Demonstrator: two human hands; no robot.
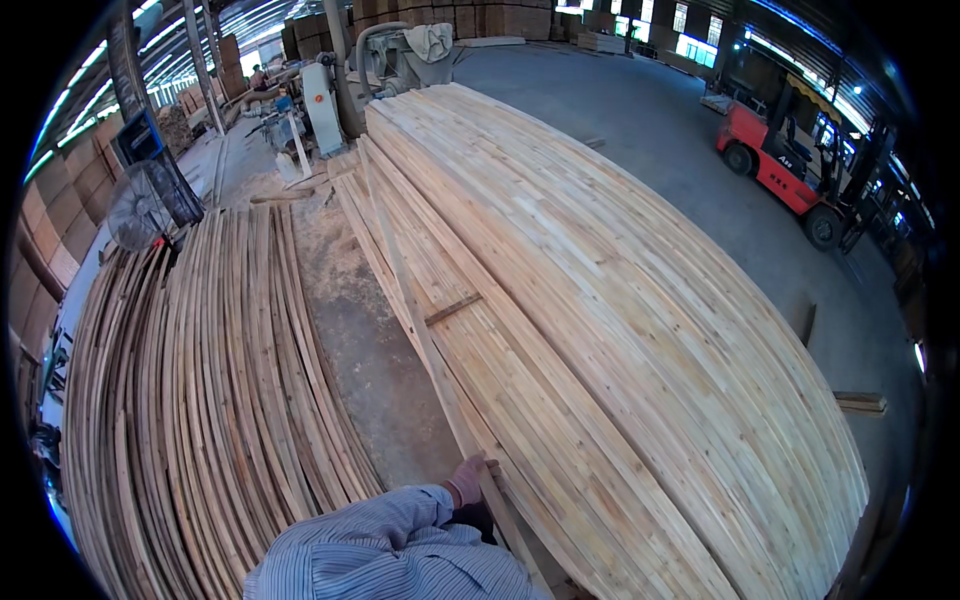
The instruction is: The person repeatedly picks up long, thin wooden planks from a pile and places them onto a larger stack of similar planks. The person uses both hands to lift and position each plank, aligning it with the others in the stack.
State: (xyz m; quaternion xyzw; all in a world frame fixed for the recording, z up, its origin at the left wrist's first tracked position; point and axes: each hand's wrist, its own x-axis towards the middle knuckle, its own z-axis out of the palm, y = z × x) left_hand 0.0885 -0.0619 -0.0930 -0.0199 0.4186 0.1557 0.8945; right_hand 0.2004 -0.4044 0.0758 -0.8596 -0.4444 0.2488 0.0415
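The grey floor (pixel 600 90) spreads behind and to the right of everything; on it the high stack (pixel 620 310) of pale boards takes the middle and the right, running away from me; directly along its left side is the low stack (pixel 530 400), of similar pale wood; further left, across a strip of floor with sawdust (pixel 335 235), many strips (pixel 200 370) lie lengthwise, rougher and darker. A red forklift (pixel 770 165) stands at the far right; a light cabinet (pixel 321 110) stands beyond the far end of the low stack; a round fan (pixel 140 205) is behind the strips.

The long, narrow board (pixel 428 350) runs along the left edge of the low stack, from near me to the far end; I cannot tell whether it touches the wood there. My striped sleeve (pixel 380 530) comes from below; some short pieces (pixel 862 402) are right of the high stack; a short stick (pixel 453 308) lies across the low stack. My left hand (pixel 466 480) is closed around the board, near its closer end; my right hand is out of sight, so I cannot tell its state.
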